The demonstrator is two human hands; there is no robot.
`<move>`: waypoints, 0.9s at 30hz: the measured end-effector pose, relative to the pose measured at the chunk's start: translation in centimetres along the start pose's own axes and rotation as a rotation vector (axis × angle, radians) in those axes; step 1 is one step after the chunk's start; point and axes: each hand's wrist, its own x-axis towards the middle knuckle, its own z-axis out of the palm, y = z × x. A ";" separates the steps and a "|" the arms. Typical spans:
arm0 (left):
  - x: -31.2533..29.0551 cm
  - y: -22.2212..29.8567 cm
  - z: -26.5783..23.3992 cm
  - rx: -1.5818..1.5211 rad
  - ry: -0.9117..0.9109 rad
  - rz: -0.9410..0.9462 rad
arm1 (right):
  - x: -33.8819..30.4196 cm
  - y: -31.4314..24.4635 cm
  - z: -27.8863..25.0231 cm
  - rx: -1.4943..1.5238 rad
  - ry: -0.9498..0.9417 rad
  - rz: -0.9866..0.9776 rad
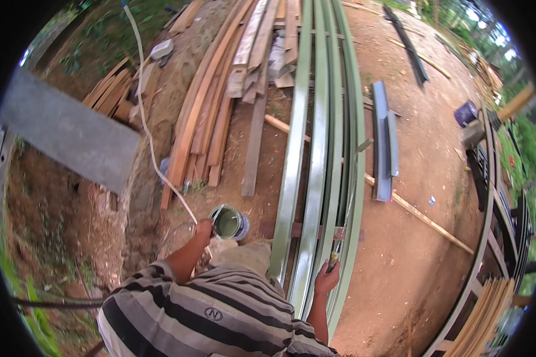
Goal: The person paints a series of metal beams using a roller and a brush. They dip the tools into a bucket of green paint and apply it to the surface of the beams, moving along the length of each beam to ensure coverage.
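Note:
My left hand (203,229) is closed at the side of a paint bucket (242,226), seemingly on its wire handle. Green paint (226,224) covers the inside of the bucket. My right hand (327,277) grips the handle of a paint roller (365,144), whose thin long rod reaches away from me. The small roller head lies at the right-hand side of several long green metal beams (301,125). These beams run side by side from beside my body toward the far end, their faces shiny in places.
Stacked wooden boards (196,137) lie left of the beams. A pale hose (142,77) hangs down past my left hand. Right of the beams are a grey metal channel (384,143), a wooden pole (432,220) on the dirt, and a dark bucket (466,113). A concrete slab (71,128) stands left.

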 end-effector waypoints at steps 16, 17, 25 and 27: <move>1.2 -2.9 -14.1 -0.431 0.492 -0.160 | -8.6 -9.3 2.8 -0.070 -0.489 -0.233; 2.0 -3.2 -15.2 -0.467 0.480 -0.172 | -8.5 -10.0 4.3 -0.038 -0.501 -0.245; 8.8 -1.4 -21.4 -0.617 0.515 -0.350 | -2.5 -25.0 22.2 0.043 -0.602 -0.370; 10.4 0.8 -22.4 -0.680 0.557 -0.427 | -0.5 -29.7 25.4 0.050 -0.624 -0.456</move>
